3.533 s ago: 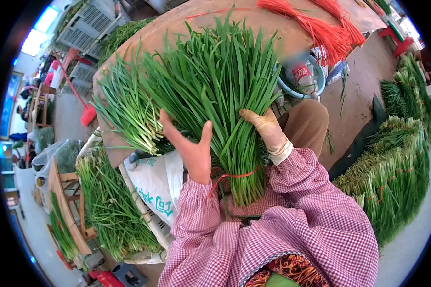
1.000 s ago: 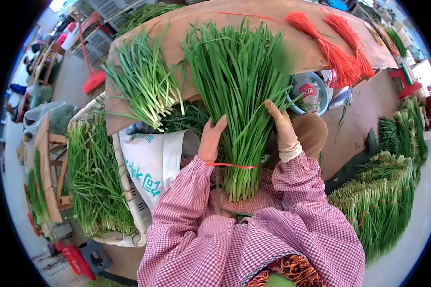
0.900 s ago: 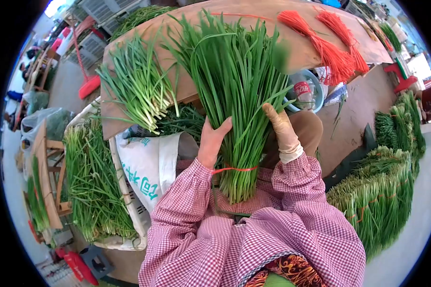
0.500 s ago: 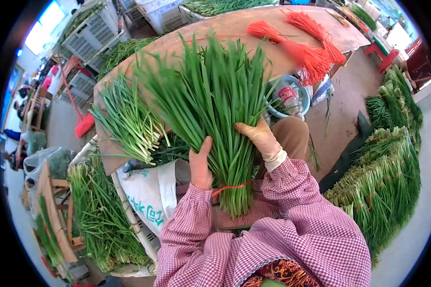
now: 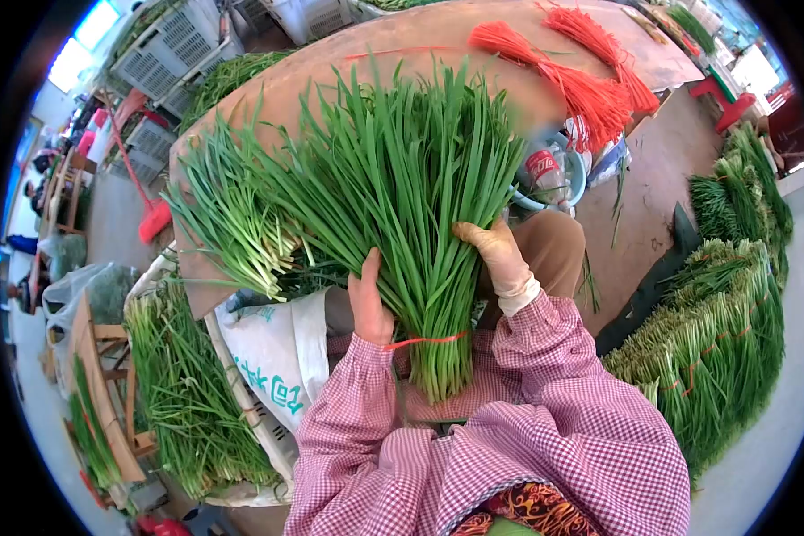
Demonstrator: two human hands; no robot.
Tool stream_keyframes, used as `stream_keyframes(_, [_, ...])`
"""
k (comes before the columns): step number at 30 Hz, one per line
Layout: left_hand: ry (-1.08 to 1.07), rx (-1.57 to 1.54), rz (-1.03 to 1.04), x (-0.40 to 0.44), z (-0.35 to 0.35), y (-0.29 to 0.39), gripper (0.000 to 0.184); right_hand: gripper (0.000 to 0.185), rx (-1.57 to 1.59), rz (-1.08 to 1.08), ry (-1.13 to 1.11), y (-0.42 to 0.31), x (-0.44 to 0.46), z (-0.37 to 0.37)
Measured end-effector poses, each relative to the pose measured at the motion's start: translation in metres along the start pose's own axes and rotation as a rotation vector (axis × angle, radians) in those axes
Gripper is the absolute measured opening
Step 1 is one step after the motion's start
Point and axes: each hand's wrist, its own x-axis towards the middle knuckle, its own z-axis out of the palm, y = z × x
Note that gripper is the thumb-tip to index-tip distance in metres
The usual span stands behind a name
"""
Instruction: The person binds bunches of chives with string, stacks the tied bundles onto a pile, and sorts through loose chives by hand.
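Note:
A thick bunch of garlic chives [image 5: 411,196] stands between my hands, leaves fanned out over the board and cut ends toward my lap. A red tie [image 5: 431,340] circles its lower stems. My left hand [image 5: 369,304], its thumb up, presses around the bunch's left side; most of its fingers are hidden behind the leaves. On the opposite side my right hand [image 5: 498,256], in a pale thin glove stained at the thumb, grips the bunch with its fingers out of sight behind it. Left of the bunch, loose chives with whitish stems [image 5: 255,228] lie on the board [image 5: 339,67].
Red tie strands [image 5: 590,94] lie at the board's far right. Below them stands a blue basin [image 5: 577,183] with plastic bottles. Tied chive bundles [image 5: 697,339] line the floor at right. A crate of chives [image 5: 192,393] and a white sack [image 5: 272,353] are at left.
The bunch is slightly higher in view, its leaves less blurred and spread wider. My right hand has shifted slightly right. Both hands stay on the bunch.

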Motion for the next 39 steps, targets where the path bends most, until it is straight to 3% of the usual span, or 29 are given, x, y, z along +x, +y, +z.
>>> stream_keyframes(2, [-0.011,-0.058,-0.089,0.004,0.001,0.003,0.041,0.047,-0.027,-0.026,-0.017,0.001,0.002,-0.001])
stream_keyframes(5, [-0.013,0.287,0.000,-0.001,0.008,0.010,0.056,0.046,0.011,-0.063,0.006,-0.001,0.002,0.008])
stream_keyframes(9, [-0.111,0.516,0.227,-0.022,0.023,0.025,0.092,0.046,0.109,0.113,0.082,-0.006,-0.002,0.005])
stream_keyframes(10, [-0.131,0.527,0.216,-0.028,0.030,0.031,0.103,0.047,-0.010,0.042,-0.006,-0.018,-0.007,0.010])
stream_keyframes(13, [-0.156,0.937,0.329,-0.030,0.035,0.025,0.107,0.048,0.122,-0.017,-0.157,-0.033,-0.017,0.025])
stream_keyframes(14, [-0.152,0.916,0.339,-0.026,0.037,0.021,0.109,0.051,-0.038,-0.028,-0.149,-0.036,-0.022,0.029])
stream_keyframes(15, [-0.178,0.778,0.347,-0.026,0.046,0.023,0.107,0.045,-0.106,-0.090,-0.128,-0.026,-0.025,0.031])
stream_keyframes(18, [-0.194,0.738,0.392,-0.022,0.047,0.021,0.105,0.060,-0.402,-0.290,-0.156,-0.037,-0.035,0.047])
stream_keyframes(21, [-0.265,0.500,0.371,-0.011,0.036,0.020,0.085,0.063,-0.657,-0.432,-0.139,-0.028,-0.035,0.060])
stream_keyframes(23, [-0.274,0.390,0.228,-0.005,0.014,0.019,0.083,0.065,-0.730,-0.487,-0.219,-0.039,-0.037,0.063])
stream_keyframes(26, [-0.266,0.252,-0.002,0.006,-0.012,0.017,0.080,0.070,-0.861,-0.367,-0.199,-0.085,-0.059,0.070])
stream_keyframes(28, [-0.278,0.249,0.015,-0.002,-0.008,0.016,0.070,0.073,-0.816,-0.422,-0.216,-0.091,-0.057,0.064])
stream_keyframes(29, [-0.272,0.253,0.018,-0.005,-0.011,0.015,0.066,0.073,-0.810,-0.318,-0.253,-0.092,-0.056,0.059])
stream_keyframes(31, [-0.535,1.069,0.903,-0.004,-0.024,0.015,0.068,0.077,-0.770,-0.526,-0.117,-0.059,-0.042,0.042])
stream_keyframes(33, [-0.121,0.151,0.007,-0.010,-0.009,0.005,0.058,0.082,-0.504,-0.294,0.002,-0.037,-0.037,0.028])
stream_keyframes(36, [-0.113,-0.080,-0.125,-0.008,0.010,0.014,0.076,0.089,-0.344,-0.170,-0.177,-0.036,-0.015,0.015])
stream_keyframes(38, [-0.159,0.037,-0.047,-0.010,0.013,0.011,0.066,0.093,-0.323,-0.110,-0.363,-0.014,-0.008,0.027])
stream_keyframes(39, [-0.210,0.163,0.044,-0.004,0.015,0.012,0.059,0.087,-0.460,-0.137,-0.298,-0.026,-0.016,0.034])
